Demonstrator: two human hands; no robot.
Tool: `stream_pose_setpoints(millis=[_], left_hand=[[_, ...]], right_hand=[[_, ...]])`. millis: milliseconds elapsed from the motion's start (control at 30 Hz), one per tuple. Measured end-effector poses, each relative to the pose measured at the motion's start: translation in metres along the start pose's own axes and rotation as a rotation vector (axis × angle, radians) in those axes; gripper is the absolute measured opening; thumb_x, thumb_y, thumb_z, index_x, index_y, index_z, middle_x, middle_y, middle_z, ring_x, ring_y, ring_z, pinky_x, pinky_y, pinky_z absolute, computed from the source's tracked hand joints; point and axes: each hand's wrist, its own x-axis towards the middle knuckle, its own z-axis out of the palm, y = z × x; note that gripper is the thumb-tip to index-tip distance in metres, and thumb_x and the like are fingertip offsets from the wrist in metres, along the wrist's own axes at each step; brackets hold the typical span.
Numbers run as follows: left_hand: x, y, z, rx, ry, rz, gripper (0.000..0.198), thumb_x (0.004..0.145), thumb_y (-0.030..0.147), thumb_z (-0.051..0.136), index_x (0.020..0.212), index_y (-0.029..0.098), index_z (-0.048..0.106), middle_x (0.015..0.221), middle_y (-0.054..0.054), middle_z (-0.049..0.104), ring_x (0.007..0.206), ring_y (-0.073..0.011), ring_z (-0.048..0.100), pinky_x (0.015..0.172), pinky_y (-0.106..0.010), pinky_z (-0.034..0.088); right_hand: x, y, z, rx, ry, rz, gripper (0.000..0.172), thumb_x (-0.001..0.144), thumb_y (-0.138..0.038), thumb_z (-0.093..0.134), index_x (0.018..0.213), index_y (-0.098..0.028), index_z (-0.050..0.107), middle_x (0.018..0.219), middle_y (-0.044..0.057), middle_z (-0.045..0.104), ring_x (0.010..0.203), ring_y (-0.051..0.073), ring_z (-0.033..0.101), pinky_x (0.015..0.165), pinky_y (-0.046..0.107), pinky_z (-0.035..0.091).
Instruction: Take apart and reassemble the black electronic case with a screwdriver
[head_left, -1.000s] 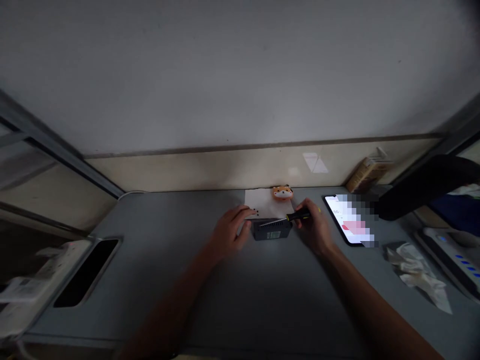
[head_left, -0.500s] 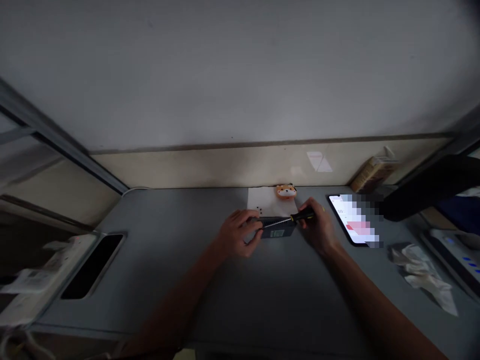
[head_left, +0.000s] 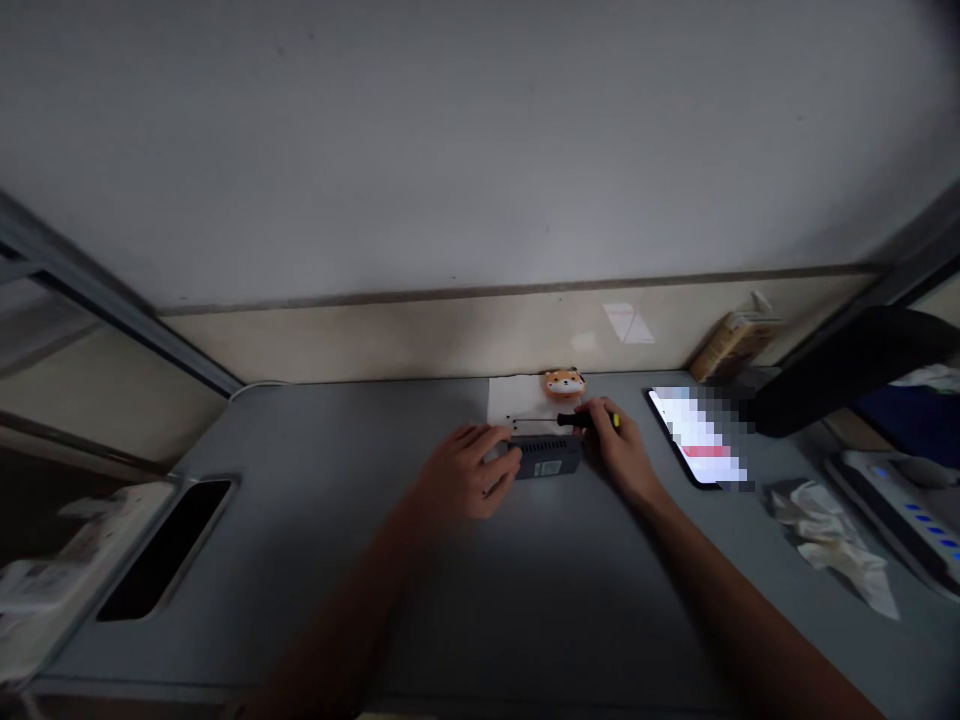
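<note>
Gripped at its left end by my left hand (head_left: pixel 471 472) is a dark grey box-shaped device (head_left: pixel 553 460), with a row of slots along its top and a pale label on the side facing me. My right hand (head_left: pixel 616 448) is closed around the black and yellow handle of a screwdriver (head_left: pixel 574 420). The thin shaft points left, beyond the device, over a white sheet of paper (head_left: pixel 504 396). A few tiny dark screws (head_left: pixel 511 424) lie on that paper, close to the screwdriver's tip. Whether the tip touches one I cannot tell.
An orange animal-face case (head_left: pixel 564 384) sits on the paper's back right corner. To the right are a lit phone (head_left: pixel 686 435), crumpled tissue (head_left: pixel 836 540), a carton (head_left: pixel 731 345) and a power strip (head_left: pixel 900 510). A dark phone-like slab (head_left: pixel 169 550) lies at the left edge.
The screwdriver's tip has left the device's top and moved back over the paper by the screws. My left hand still holds the device. The whole view has shifted slightly.
</note>
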Motion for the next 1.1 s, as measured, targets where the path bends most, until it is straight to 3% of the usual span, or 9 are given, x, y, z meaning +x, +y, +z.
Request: stream_pose_setpoints(millis=[233,567,767,1100], left_hand=[[0.000,0.004,0.012,-0.093,0.063,-0.046,0.020,0.097,0.019,0.051,0.111,0.020,0.066,0.112,-0.010,0.071,0.096,-0.0201,0.069,0.086,-0.034,0.054],[0.002,-0.001,0.010,-0.080,0.154,-0.068,0.017,0.089,0.012,0.052,0.100,0.019,0.064,0.095,-0.008,0.072,0.087,-0.0203,0.068,0.078,-0.035,0.053],[0.003,0.006,0.019,0.002,0.204,-0.021,0.021,0.092,0.013,0.058,0.109,0.021,0.066,0.104,-0.006,0.075,0.099,-0.0195,0.069,0.087,-0.033,0.051],[0.008,0.018,0.026,0.035,0.189,-0.031,0.020,0.099,0.016,0.057,0.116,0.021,0.067,0.105,-0.004,0.076,0.098,-0.0178,0.068,0.089,-0.033,0.051]], right_hand=[[-0.002,-0.001,0.002,-0.002,0.013,-0.040,0.062,0.073,-0.085,0.056,0.078,-0.023,0.062,0.058,-0.003,0.059,0.050,0.013,0.046,0.048,0.028,0.036],[0.004,-0.010,-0.006,0.432,0.232,0.098,0.062,0.056,-0.083,0.072,0.063,-0.022,0.064,0.043,-0.004,0.047,0.040,0.009,0.039,0.040,0.026,0.025],[0.007,-0.007,-0.010,0.523,0.281,0.098,0.060,0.060,-0.077,0.074,0.050,-0.020,0.057,0.047,-0.005,0.048,0.034,0.003,0.026,0.035,0.025,0.016],[0.011,-0.005,-0.014,0.587,0.325,0.074,0.057,0.068,-0.069,0.074,0.050,-0.020,0.052,0.046,-0.006,0.046,0.033,0.002,0.024,0.031,0.024,0.012]])
